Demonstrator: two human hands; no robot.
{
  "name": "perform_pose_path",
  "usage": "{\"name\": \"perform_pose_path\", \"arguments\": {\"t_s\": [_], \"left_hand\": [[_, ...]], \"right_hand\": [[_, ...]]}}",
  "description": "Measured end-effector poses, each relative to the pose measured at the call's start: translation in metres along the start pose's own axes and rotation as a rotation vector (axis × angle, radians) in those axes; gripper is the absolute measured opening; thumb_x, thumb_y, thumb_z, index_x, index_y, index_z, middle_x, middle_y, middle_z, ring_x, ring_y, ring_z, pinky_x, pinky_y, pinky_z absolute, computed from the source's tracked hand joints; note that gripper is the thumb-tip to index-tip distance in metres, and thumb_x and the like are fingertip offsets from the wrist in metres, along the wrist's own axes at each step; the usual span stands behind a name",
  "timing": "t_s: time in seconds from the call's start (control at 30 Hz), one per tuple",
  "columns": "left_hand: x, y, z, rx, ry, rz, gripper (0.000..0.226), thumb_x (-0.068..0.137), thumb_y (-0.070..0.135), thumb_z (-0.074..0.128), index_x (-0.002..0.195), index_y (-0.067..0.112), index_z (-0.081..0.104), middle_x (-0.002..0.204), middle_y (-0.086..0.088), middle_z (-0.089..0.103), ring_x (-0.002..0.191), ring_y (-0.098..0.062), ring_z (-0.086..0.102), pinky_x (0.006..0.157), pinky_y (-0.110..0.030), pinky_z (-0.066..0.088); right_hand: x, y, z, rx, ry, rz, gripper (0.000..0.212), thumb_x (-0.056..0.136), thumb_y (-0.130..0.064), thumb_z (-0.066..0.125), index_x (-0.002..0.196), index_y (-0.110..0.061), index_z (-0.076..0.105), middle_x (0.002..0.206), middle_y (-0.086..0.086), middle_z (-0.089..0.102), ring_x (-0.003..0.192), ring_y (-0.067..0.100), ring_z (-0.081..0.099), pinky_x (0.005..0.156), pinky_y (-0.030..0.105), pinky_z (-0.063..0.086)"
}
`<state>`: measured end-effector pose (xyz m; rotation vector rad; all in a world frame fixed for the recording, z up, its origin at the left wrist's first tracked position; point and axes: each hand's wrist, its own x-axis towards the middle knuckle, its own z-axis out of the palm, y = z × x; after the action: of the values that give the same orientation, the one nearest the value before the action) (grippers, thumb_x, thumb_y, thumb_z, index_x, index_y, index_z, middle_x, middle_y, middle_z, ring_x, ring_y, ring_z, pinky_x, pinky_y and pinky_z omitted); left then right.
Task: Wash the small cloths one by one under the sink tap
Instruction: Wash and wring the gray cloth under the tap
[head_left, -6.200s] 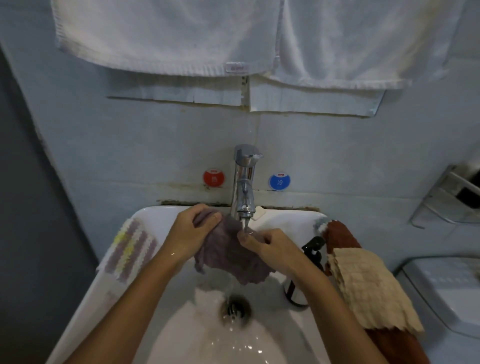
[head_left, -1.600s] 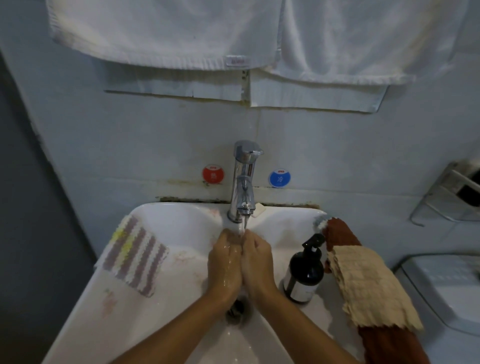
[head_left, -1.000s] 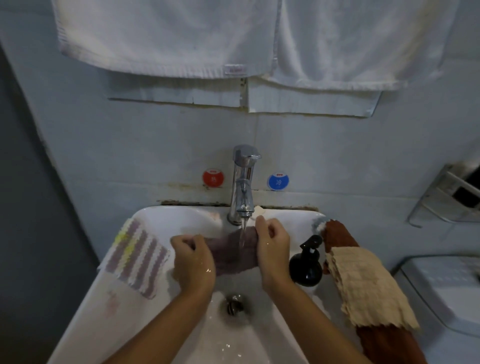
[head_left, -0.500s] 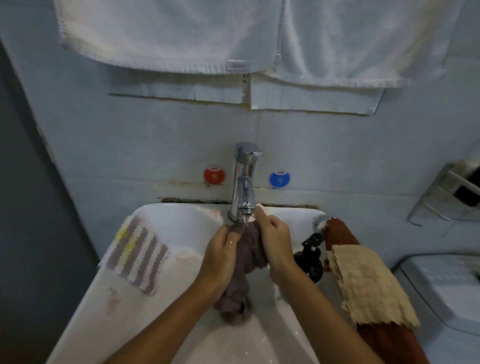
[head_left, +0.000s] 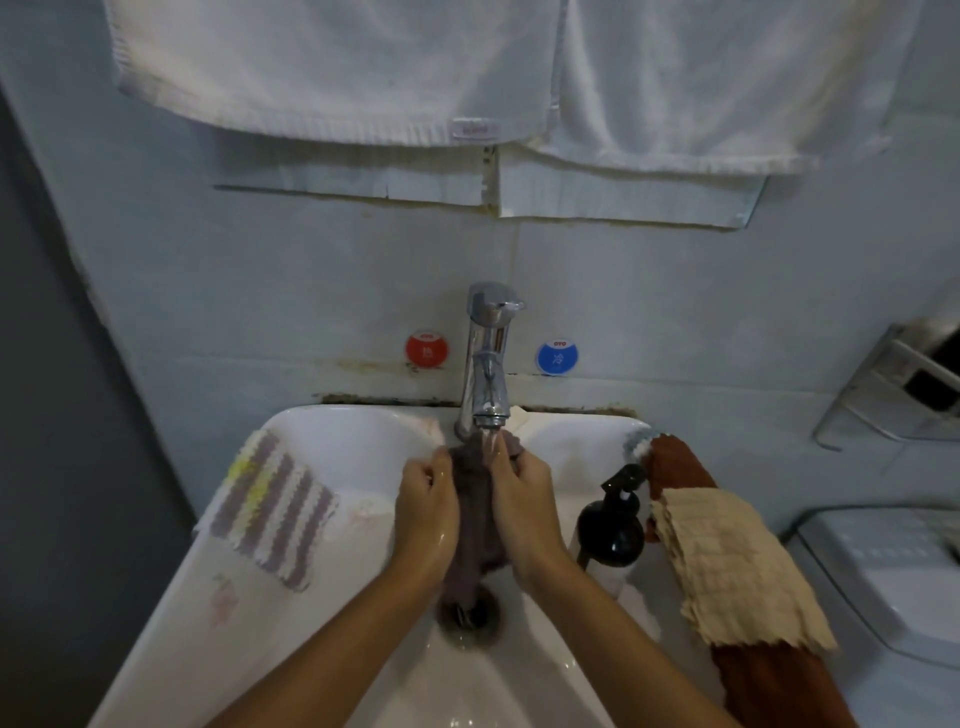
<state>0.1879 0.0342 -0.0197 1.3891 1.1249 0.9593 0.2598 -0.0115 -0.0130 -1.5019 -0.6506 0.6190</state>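
Both hands grasp the purple cloth (head_left: 475, 512) under the running tap (head_left: 488, 358): left hand (head_left: 425, 512) on its left side, right hand (head_left: 525, 506) on its right. The cloth hangs bunched over the drain (head_left: 470, 613). A striped cloth (head_left: 272, 512) drapes the sink (head_left: 332, 431) rim's left; beige cloth (head_left: 737, 566) lies right.

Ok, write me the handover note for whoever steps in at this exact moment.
Left hand and right hand both grip the grey-purple cloth under the running tap; its lower end hangs to the drain.
Striped cloth lies on the sink's left rim; beige cloth over brown cloth on the right.
Whether any is done cannot be told.
Left: finish this one.
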Motion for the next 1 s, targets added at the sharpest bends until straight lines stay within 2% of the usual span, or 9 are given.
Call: {"name": "perform_pose_path", "arguments": {"t_s": [0.1, 0.2, 0.33, 0.47, 0.6, 0.77, 0.87, 0.93, 1.0], "left_hand": [[-0.01, 0.0, 0.009, -0.005, -0.028, 0.079, 0.027, 0.104, 0.03, 0.038, 0.09, 0.017, 0.056, 0.083, -0.005, 0.064, 0.077, -0.014, 0.062, 0.067, -0.024, 0.051], [-0.01, -0.004, 0.011, 0.063, 0.015, 0.137, 0.029, 0.104, 0.036, 0.037, 0.089, 0.018, 0.054, 0.079, 0.001, 0.062, 0.075, -0.015, 0.061, 0.065, -0.03, 0.05], [-0.004, -0.009, 0.009, 0.13, 0.002, 0.155, 0.027, 0.103, 0.028, 0.045, 0.085, 0.013, 0.058, 0.075, 0.002, 0.062, 0.07, -0.013, 0.06, 0.055, -0.019, 0.044], [-0.009, -0.007, 0.008, 0.154, -0.013, 0.199, 0.031, 0.102, 0.015, 0.046, 0.072, 0.019, 0.054, 0.069, 0.005, 0.059, 0.062, -0.006, 0.055, 0.051, -0.01, 0.043], [-0.005, -0.008, 0.014, 0.225, -0.024, 0.162, 0.033, 0.103, 0.016, 0.043, 0.072, 0.018, 0.055, 0.071, 0.003, 0.059, 0.067, -0.016, 0.059, 0.053, -0.017, 0.043], [-0.01, -0.005, 0.016, 0.08, 0.022, 0.065, 0.032, 0.103, 0.024, 0.036, 0.082, 0.012, 0.056, 0.08, -0.006, 0.062, 0.078, -0.022, 0.06, 0.068, -0.035, 0.046], [-0.009, -0.002, 0.013, 0.077, 0.014, 0.067, 0.029, 0.104, 0.035, 0.034, 0.086, 0.017, 0.049, 0.081, -0.005, 0.061, 0.08, -0.022, 0.06, 0.072, -0.036, 0.045], [-0.007, -0.003, 0.011, 0.076, -0.01, 0.107, 0.031, 0.104, 0.034, 0.034, 0.085, 0.015, 0.05, 0.079, -0.004, 0.061, 0.078, -0.022, 0.061, 0.068, -0.031, 0.048], [-0.005, -0.004, 0.01, 0.088, -0.013, 0.141, 0.032, 0.105, 0.026, 0.036, 0.081, 0.012, 0.054, 0.074, -0.001, 0.06, 0.071, -0.017, 0.059, 0.056, -0.012, 0.043]], "right_hand": [[0.003, 0.01, 0.006, -0.065, -0.018, -0.008, 0.035, 0.104, -0.039, 0.045, 0.094, -0.016, 0.069, 0.087, 0.01, 0.072, 0.084, 0.023, 0.07, 0.077, 0.036, 0.058], [-0.003, 0.015, 0.01, -0.07, -0.068, -0.025, 0.038, 0.104, -0.046, 0.043, 0.098, -0.019, 0.068, 0.087, 0.003, 0.074, 0.082, 0.013, 0.071, 0.076, 0.03, 0.06], [-0.008, 0.015, 0.02, -0.11, 0.007, -0.064, 0.045, 0.103, -0.047, 0.042, 0.089, -0.013, 0.068, 0.083, 0.007, 0.073, 0.078, 0.019, 0.07, 0.075, 0.039, 0.059], [-0.007, 0.012, 0.017, -0.216, 0.049, -0.101, 0.039, 0.107, -0.03, 0.038, 0.076, -0.02, 0.059, 0.071, -0.002, 0.063, 0.065, 0.009, 0.059, 0.053, 0.012, 0.043], [-0.002, 0.013, 0.012, -0.251, 0.037, -0.064, 0.041, 0.108, -0.023, 0.037, 0.071, -0.021, 0.056, 0.067, -0.003, 0.06, 0.064, 0.013, 0.059, 0.049, 0.01, 0.039], [0.005, 0.018, 0.007, -0.187, -0.017, 0.014, 0.039, 0.106, -0.029, 0.043, 0.078, -0.013, 0.065, 0.073, 0.009, 0.068, 0.074, 0.025, 0.067, 0.069, 0.035, 0.054], [-0.001, 0.016, 0.009, -0.186, -0.06, -0.025, 0.036, 0.106, -0.037, 0.042, 0.088, -0.019, 0.068, 0.08, 0.001, 0.071, 0.079, 0.014, 0.068, 0.069, 0.025, 0.054], [-0.004, 0.013, 0.01, -0.182, -0.059, -0.068, 0.041, 0.107, -0.038, 0.04, 0.089, -0.014, 0.068, 0.081, 0.002, 0.071, 0.077, 0.013, 0.068, 0.071, 0.028, 0.055], [-0.005, 0.01, 0.012, -0.205, -0.018, -0.103, 0.041, 0.107, -0.029, 0.039, 0.084, -0.01, 0.066, 0.076, 0.001, 0.068, 0.069, 0.011, 0.064, 0.063, 0.023, 0.051]]}}
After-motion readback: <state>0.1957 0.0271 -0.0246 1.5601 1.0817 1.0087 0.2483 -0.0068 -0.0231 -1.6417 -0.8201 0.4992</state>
